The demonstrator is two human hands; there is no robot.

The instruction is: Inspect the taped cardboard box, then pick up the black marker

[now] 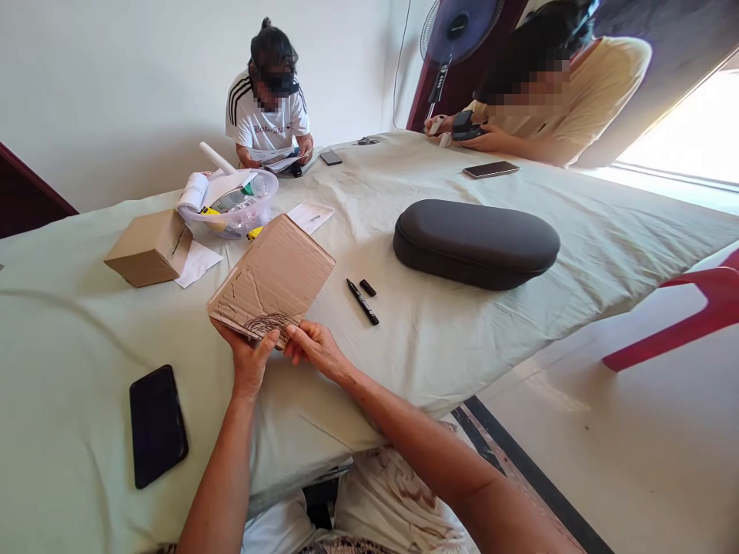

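A piece of brown cardboard, perhaps a flat box, is tilted up above the table's near side. Dark scribbled lines run along its lower edge and left side. My left hand grips its lower left edge, thumb on the front and fingers behind. At the lower right corner, my right hand pinches the edge between thumb and fingers. To the right of the cardboard lies an uncapped black marker, with its black cap beside the tip end.
A black phone lies at left, a dark oval case at right. Behind the cardboard are a cardboard box and a plastic basket of odds and ends. Two people sit across the cloth-covered table. A red chair stands right.
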